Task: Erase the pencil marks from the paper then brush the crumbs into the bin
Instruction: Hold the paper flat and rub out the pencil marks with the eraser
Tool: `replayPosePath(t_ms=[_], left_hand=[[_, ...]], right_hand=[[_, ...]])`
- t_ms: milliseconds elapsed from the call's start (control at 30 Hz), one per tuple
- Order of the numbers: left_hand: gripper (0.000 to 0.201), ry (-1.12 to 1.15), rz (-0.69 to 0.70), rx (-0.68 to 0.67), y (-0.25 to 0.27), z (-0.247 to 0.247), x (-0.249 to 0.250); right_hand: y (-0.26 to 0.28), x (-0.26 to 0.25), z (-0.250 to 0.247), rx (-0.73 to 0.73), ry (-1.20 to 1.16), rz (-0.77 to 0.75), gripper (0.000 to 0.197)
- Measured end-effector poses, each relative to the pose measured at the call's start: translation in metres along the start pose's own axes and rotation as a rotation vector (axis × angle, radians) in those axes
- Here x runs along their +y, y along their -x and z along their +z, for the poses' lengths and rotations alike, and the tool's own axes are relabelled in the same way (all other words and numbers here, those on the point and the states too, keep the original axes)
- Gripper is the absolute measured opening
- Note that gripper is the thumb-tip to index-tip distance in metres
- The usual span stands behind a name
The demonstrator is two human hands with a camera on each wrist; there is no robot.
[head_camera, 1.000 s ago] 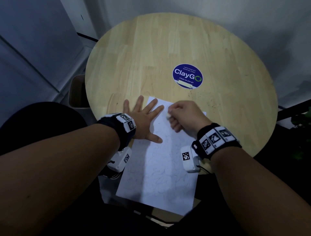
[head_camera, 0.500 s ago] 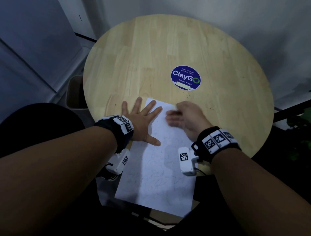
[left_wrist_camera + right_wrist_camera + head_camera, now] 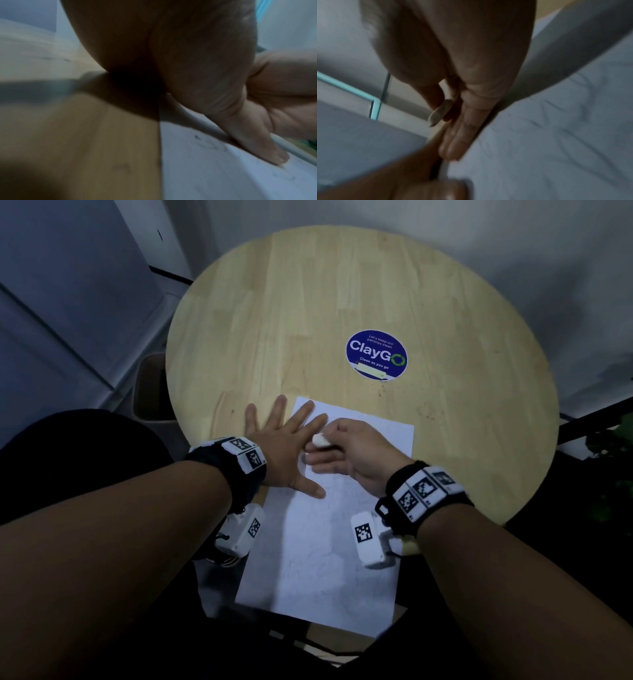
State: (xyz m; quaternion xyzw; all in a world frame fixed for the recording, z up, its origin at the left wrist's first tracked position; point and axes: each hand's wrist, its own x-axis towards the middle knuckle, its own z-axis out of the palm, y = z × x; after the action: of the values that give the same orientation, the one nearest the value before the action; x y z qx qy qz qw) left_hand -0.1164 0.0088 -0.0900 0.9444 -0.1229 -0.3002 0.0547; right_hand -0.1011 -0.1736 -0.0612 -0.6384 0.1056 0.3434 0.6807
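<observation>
A white sheet of paper (image 3: 325, 556) with faint pencil scribbles lies at the near edge of the round wooden table (image 3: 308, 302). My left hand (image 3: 284, 440) lies flat with fingers spread, pressing the paper's far left corner; its thumb (image 3: 257, 142) rests on the sheet (image 3: 231, 175). My right hand (image 3: 349, 450) pinches a small white eraser (image 3: 321, 440) between thumb and forefinger, right beside the left hand's fingers. The eraser (image 3: 440, 113) shows in the right wrist view, with the other fingers (image 3: 458, 139) straight and low over the paper (image 3: 556, 135).
A blue round "ClayGo" sticker (image 3: 376, 359) sits on the table beyond the paper. A beige bin (image 3: 150, 388) stands on the floor at the table's left edge. Small dark crumbs (image 3: 424, 412) speckle the wood to the right of the sticker.
My right hand with the eraser has slid left across the top of the paper, up against the left hand's fingers. The left hand has stayed pressed in place.
</observation>
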Motion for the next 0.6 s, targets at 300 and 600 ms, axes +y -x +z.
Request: replayPosePath(t_ms=[300,600], left_hand=[[0.127,-0.035,0.063,0.075,0.004,-0.021,-0.023],[0.134,-0.064,0.097,0.004,0.005,-0.010,-0.017]], right_hand=[[-0.020,-0.006,-0.036,0.410,-0.081,-0.153,0.016],[-0.008,-0.007,-0.037,0.464,0.241,-0.147,0.014]])
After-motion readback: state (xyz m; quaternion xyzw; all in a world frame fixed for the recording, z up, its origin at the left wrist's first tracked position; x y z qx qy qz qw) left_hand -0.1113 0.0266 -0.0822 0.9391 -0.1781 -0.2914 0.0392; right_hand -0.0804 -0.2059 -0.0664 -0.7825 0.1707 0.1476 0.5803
